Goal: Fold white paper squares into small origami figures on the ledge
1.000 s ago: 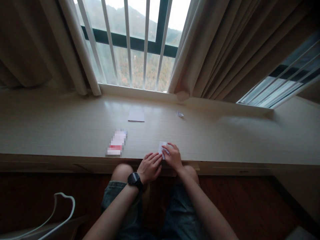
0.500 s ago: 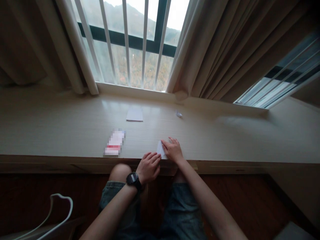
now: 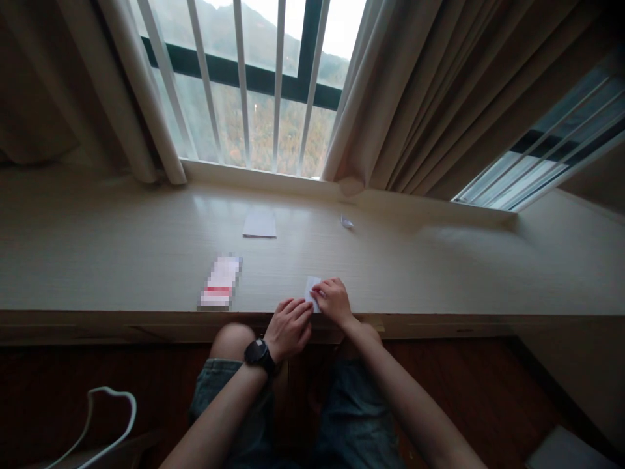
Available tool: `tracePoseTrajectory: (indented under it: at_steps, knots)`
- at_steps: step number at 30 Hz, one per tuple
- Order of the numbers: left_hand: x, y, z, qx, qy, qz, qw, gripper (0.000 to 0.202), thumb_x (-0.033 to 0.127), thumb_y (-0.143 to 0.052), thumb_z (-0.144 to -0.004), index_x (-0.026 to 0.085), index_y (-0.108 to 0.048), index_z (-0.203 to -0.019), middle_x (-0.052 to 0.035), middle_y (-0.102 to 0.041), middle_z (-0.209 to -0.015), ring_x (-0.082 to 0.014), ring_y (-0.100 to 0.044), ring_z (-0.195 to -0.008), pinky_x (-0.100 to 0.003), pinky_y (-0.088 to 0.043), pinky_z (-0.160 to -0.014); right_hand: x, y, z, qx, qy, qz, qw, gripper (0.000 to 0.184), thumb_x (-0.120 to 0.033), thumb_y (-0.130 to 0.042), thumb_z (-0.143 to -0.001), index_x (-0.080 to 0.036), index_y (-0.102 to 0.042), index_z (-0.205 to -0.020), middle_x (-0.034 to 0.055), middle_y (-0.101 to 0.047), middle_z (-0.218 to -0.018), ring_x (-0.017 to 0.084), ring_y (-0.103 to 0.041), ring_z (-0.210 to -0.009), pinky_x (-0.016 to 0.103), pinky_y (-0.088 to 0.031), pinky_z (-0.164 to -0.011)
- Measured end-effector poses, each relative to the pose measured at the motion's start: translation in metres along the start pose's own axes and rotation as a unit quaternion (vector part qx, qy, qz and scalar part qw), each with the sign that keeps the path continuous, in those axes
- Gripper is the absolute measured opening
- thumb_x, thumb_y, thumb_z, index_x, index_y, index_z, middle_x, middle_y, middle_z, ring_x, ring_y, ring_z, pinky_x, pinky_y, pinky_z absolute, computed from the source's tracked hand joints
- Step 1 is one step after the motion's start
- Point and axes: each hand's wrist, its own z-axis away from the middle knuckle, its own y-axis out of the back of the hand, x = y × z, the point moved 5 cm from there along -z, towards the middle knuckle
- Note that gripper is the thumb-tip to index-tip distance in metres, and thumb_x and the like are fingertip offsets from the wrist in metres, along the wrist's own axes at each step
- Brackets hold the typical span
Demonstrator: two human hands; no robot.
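A small folded piece of white paper (image 3: 311,284) lies on the desk close to its front edge. My left hand (image 3: 291,324), with a black watch at the wrist, has its fingertips pressed together on the paper's near-left part. At the other side, my right hand (image 3: 333,299) is closed, thumb and fingers pinching the paper near its middle. Both hands cover parts of the paper, so its full shape is hidden. The two hands are close together, their fingertips almost meeting.
A phone-like item (image 3: 221,281), blurred by pixels, lies left of my hands. Farther back are a white folded sheet (image 3: 260,225) and a small folded paper piece (image 3: 346,222). Behind the desk (image 3: 122,260) stand a barred window and curtains (image 3: 405,98). A white curved frame (image 3: 133,410) is at lower left.
My right hand's fingers have curled in from a more stretched position and now pinch the paper. My left hand stays at about the same spot. The view has shifted slightly.
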Motion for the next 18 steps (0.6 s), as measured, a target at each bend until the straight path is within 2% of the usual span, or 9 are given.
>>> tracePoseTrajectory:
  at_steps: [4, 10, 18]
  knots:
    - [-0.001, 0.000, 0.001, 0.002, 0.003, 0.007, 1.000, 0.036, 0.023, -0.047, -0.089, 0.021, -0.059, -0.123, -0.0076, -0.060, -0.128, -0.0248, -0.050, -0.122, -0.046, -0.033, -0.108, 0.015, -0.008, -0.022, -0.022, -0.014, 0.019, 0.999, 0.012, -0.031, -0.063, -0.087, -0.023, -0.071, -0.080, 0.0035, -0.069, -0.085, 0.021, -0.056, -0.089, 0.033, -0.038, -0.084]
    - [-0.004, -0.001, 0.000, 0.004, 0.015, 0.017, 1.000, 0.037, 0.023, -0.047, -0.088, 0.020, -0.058, -0.124, -0.0070, -0.059, -0.131, -0.0242, -0.049, -0.123, -0.045, -0.033, -0.108, 0.033, -0.015, -0.038, -0.013, -0.033, 0.038, 0.999, 0.014, -0.031, -0.061, -0.089, -0.021, -0.069, -0.084, 0.0046, -0.069, -0.088, 0.020, -0.058, -0.089, 0.030, -0.037, -0.083]
    - [-0.005, -0.003, 0.000, 0.008, 0.022, 0.025, 0.999, 0.039, 0.022, -0.048, -0.088, 0.020, -0.057, -0.126, -0.0064, -0.057, -0.133, -0.0249, -0.049, -0.124, -0.045, -0.032, -0.109, 0.018, -0.012, -0.045, -0.076, 0.033, 0.157, 0.984, 0.021, -0.031, -0.048, -0.096, -0.019, -0.064, -0.089, 0.0072, -0.068, -0.090, 0.019, -0.059, -0.081, 0.028, -0.034, -0.077]
